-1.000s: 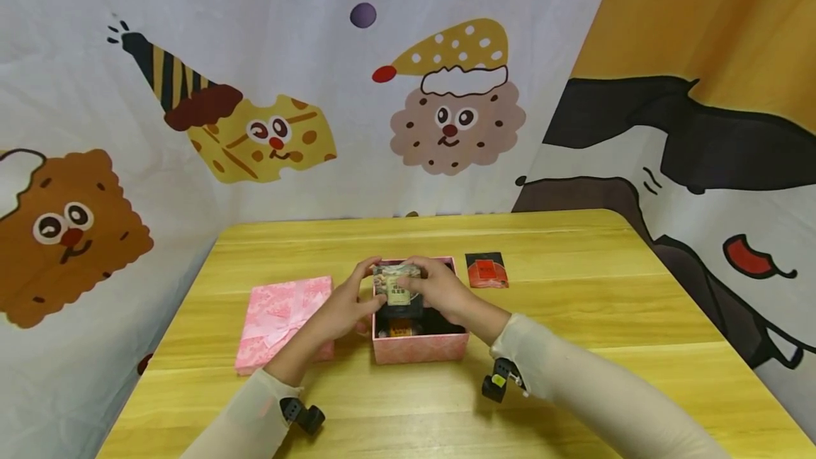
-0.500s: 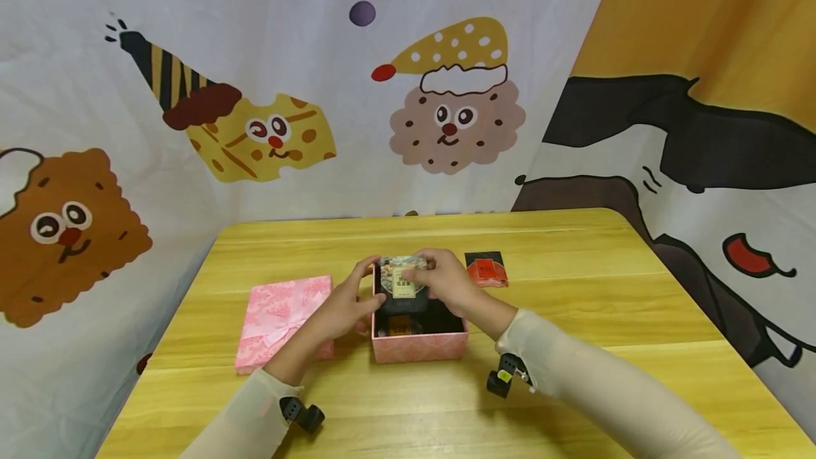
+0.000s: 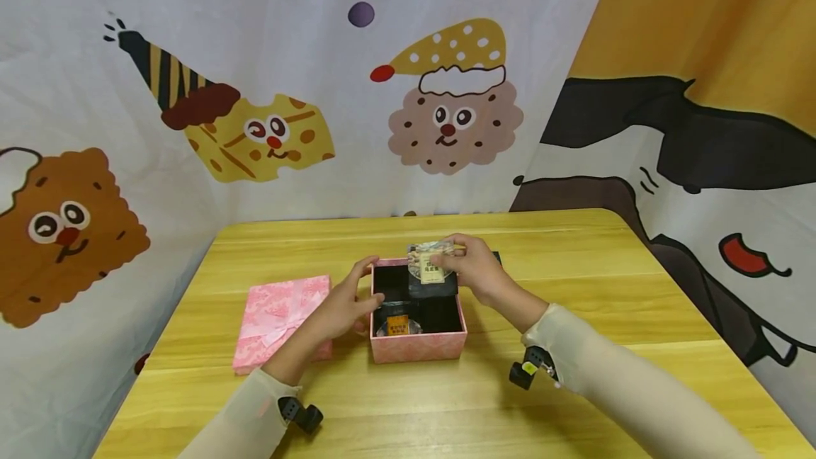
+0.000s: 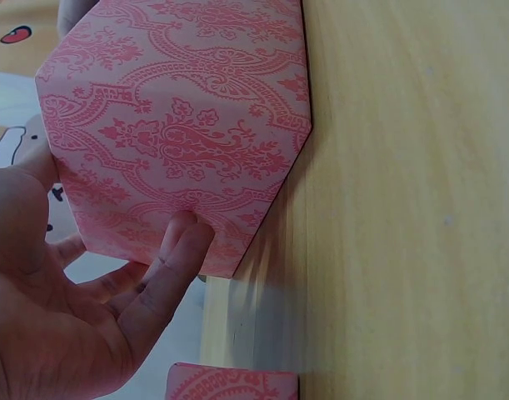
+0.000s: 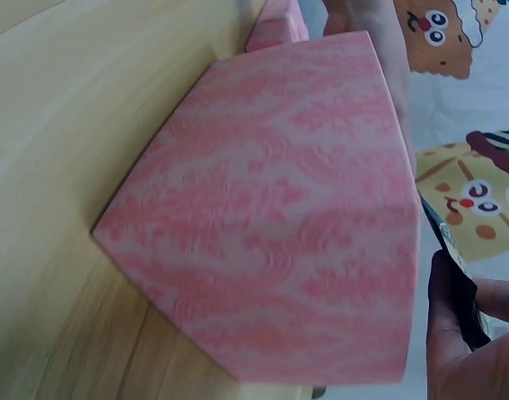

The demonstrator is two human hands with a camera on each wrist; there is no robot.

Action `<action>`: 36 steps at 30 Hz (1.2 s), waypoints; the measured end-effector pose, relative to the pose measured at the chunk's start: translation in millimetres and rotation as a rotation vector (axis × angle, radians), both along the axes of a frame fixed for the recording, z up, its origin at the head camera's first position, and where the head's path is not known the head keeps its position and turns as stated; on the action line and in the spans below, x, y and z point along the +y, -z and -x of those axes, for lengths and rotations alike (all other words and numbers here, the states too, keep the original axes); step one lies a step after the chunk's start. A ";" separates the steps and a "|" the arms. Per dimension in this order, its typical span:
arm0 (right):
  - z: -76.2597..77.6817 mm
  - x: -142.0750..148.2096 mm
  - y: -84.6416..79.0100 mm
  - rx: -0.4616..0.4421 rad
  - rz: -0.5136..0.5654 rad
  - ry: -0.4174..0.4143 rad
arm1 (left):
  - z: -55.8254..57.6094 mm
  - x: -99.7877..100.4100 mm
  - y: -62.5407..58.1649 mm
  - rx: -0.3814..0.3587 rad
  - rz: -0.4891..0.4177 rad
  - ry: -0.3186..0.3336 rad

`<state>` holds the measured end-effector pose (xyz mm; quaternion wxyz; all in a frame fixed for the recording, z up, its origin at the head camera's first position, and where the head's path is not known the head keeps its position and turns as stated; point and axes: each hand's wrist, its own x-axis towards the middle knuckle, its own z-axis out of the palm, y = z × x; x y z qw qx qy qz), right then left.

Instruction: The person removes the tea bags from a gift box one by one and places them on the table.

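An uncovered pink patterned gift box (image 3: 417, 349) with a black inside stands at the table's middle. My left hand (image 3: 347, 307) holds its left side, thumb over the rim; in the left wrist view, fingers of this hand (image 4: 79, 308) touch the box's patterned wall (image 4: 179, 133). My right hand (image 3: 481, 271) pinches a flat black packet (image 3: 431, 276) with a cream label above the box's back right part. The right wrist view shows this packet (image 5: 462, 300) edge-on beside the box (image 5: 279, 217). Inside the box lies another dark packet with an orange label (image 3: 398, 324).
A pink lid (image 3: 277, 321) with a ribbon bow lies left of the box. Behind my right hand, only a dark corner of another packet (image 3: 497, 257) shows on the wooden table (image 3: 408, 409). A curtain with cartoon prints (image 3: 299, 34) hangs behind the table.
My right hand has lifted the cream-labelled packet and moved it right, from the box's left part towards its back right. The orange-labelled packet shows more now. My left hand stays at the box.
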<state>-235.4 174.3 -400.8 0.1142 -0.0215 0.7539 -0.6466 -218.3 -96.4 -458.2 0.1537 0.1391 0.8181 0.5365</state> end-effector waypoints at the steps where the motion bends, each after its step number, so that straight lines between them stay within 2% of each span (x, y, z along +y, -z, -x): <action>1: 0.2 3.3 -0.2 -0.006 0.022 0.005 | -0.1 0.2 0.2 -0.001 0.000 0.000; 5: 0.3 16.7 -1.1 -0.017 0.071 0.024 | 0.3 -0.1 1.1 0.003 0.005 -0.001; 12: 1.5 37.4 0.8 -0.007 0.066 0.045 | 0.1 0.4 0.1 0.003 0.005 -0.003; 23: -1.4 67.7 8.2 0.009 -0.027 0.080 | -0.5 0.1 0.4 -0.002 0.000 -0.007; 36: -5.0 85.3 15.5 -0.022 -0.116 0.123 | -0.4 0.2 0.6 0.000 0.008 -0.008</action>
